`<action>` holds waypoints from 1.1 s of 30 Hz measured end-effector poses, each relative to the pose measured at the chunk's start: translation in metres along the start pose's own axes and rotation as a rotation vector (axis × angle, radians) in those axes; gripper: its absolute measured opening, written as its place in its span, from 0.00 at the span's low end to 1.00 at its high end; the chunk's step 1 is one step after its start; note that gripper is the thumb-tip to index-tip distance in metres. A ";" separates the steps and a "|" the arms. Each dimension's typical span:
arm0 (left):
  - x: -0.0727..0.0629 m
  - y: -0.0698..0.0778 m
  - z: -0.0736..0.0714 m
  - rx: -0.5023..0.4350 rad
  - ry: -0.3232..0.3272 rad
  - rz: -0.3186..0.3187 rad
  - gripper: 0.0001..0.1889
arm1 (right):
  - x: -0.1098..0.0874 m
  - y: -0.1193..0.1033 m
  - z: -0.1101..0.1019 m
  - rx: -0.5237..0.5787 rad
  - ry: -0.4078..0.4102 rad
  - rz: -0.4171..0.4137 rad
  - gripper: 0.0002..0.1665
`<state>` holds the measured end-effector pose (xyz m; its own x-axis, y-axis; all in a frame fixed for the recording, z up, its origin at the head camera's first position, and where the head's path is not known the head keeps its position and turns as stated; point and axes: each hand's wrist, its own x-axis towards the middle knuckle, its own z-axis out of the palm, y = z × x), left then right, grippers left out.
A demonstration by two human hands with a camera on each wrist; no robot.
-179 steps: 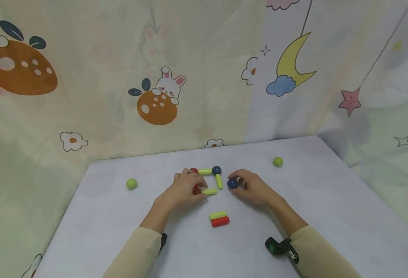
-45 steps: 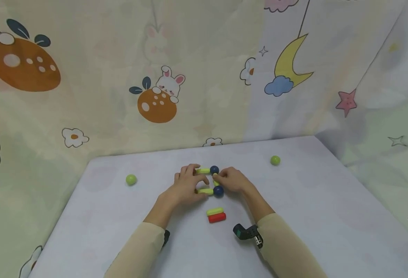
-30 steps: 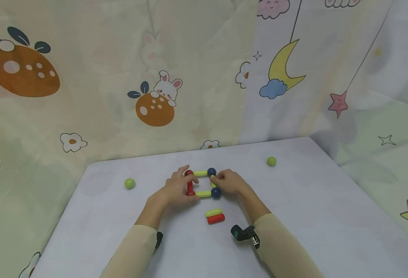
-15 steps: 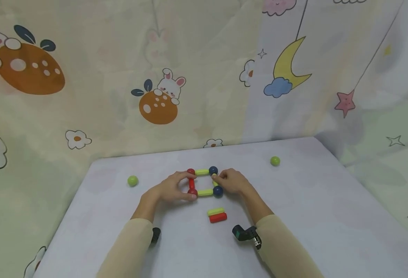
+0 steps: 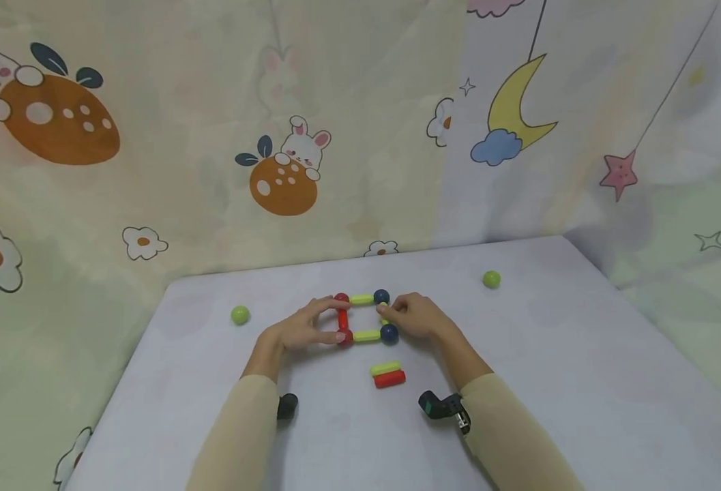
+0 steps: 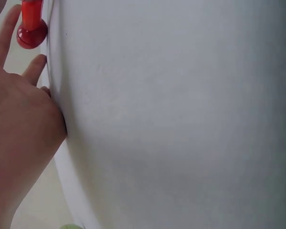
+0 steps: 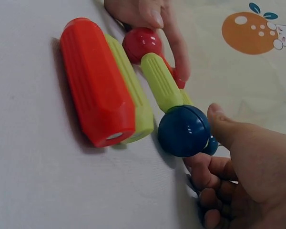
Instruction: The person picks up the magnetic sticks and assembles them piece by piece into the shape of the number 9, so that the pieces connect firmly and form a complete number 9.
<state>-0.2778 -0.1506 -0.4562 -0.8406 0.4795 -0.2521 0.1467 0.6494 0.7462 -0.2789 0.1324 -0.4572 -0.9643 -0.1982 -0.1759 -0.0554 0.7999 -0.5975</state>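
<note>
Magnetic rods and balls form a square on the white table. Its left side is a red rod (image 5: 343, 319) between two red balls; yellow-green rods (image 5: 366, 335) make the other sides. The right corners are a far blue ball (image 5: 381, 296) and a near blue ball (image 5: 389, 333). My left hand (image 5: 299, 329) spans the red side, thumb at the near red ball (image 5: 346, 338) and fingertips at the far one. My right hand (image 5: 423, 317) pinches the right yellow-green rod (image 5: 385, 318), partly hiding it. In the right wrist view, thumb and fingers straddle it behind the near blue ball (image 7: 184, 130).
A loose yellow-green rod (image 5: 385, 369) and a loose red rod (image 5: 390, 379) lie side by side in front of the square. One green ball (image 5: 240, 314) sits left on the white table (image 5: 335, 436), another green ball (image 5: 492, 279) at the back right. A patterned cloth (image 5: 372, 123) hangs behind.
The near blue ball, held apart in my right hand six seconds ago, now sits at the near right corner. My right hand moved left onto the right rod; my left hand drew back left, uncovering the red side.
</note>
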 end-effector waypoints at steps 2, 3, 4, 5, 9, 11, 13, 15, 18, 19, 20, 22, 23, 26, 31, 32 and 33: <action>0.000 0.000 -0.002 -0.005 0.006 -0.005 0.37 | 0.002 -0.002 -0.003 -0.005 -0.020 -0.002 0.36; 0.000 0.000 -0.003 -0.003 0.006 -0.012 0.37 | 0.003 -0.002 -0.004 0.000 -0.032 0.000 0.38; 0.000 0.000 -0.003 0.002 0.003 -0.022 0.37 | 0.003 -0.001 -0.005 0.006 -0.041 0.008 0.38; 0.001 0.001 -0.002 0.007 -0.001 -0.028 0.38 | 0.003 0.000 -0.005 0.015 -0.049 0.015 0.39; 0.001 0.003 -0.001 0.024 -0.004 -0.053 0.37 | 0.004 0.001 -0.007 0.081 -0.074 0.027 0.39; 0.000 0.002 -0.001 0.030 0.004 -0.064 0.36 | 0.004 0.001 -0.007 0.095 -0.091 0.014 0.39; 0.000 0.001 0.000 0.041 0.012 -0.073 0.35 | 0.005 0.001 -0.007 0.102 -0.104 0.002 0.38; 0.000 0.000 0.000 0.045 0.017 -0.077 0.35 | 0.005 0.002 -0.007 0.095 -0.108 -0.011 0.37; 0.000 0.000 0.001 0.045 0.018 -0.084 0.35 | 0.005 0.003 -0.009 0.081 -0.106 -0.028 0.35; 0.001 0.001 0.001 0.037 0.021 -0.084 0.35 | 0.005 0.004 -0.010 0.076 -0.106 -0.035 0.35; 0.002 0.002 0.001 0.033 0.024 -0.086 0.35 | 0.005 0.004 -0.011 0.072 -0.107 -0.042 0.34; 0.003 0.003 0.001 0.028 0.030 -0.095 0.35 | 0.005 0.005 -0.012 0.066 -0.115 -0.058 0.35; 0.003 0.003 0.001 0.026 0.034 -0.101 0.35 | 0.005 0.005 -0.012 0.064 -0.117 -0.067 0.35; 0.001 0.003 0.002 0.036 0.036 -0.100 0.35 | 0.002 0.005 -0.011 0.071 -0.110 -0.081 0.34; 0.002 0.005 0.004 0.070 0.039 -0.098 0.36 | -0.009 0.009 -0.012 0.089 -0.090 -0.086 0.32; 0.002 0.005 0.005 0.077 0.042 -0.107 0.35 | -0.012 0.010 -0.012 0.096 -0.090 -0.089 0.33; 0.002 0.005 0.005 0.082 0.047 -0.113 0.35 | -0.014 0.011 -0.012 0.102 -0.088 -0.089 0.33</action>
<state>-0.2762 -0.1434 -0.4558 -0.8773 0.3740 -0.3008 0.0905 0.7445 0.6614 -0.2688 0.1514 -0.4518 -0.9301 -0.3181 -0.1837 -0.1087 0.7161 -0.6895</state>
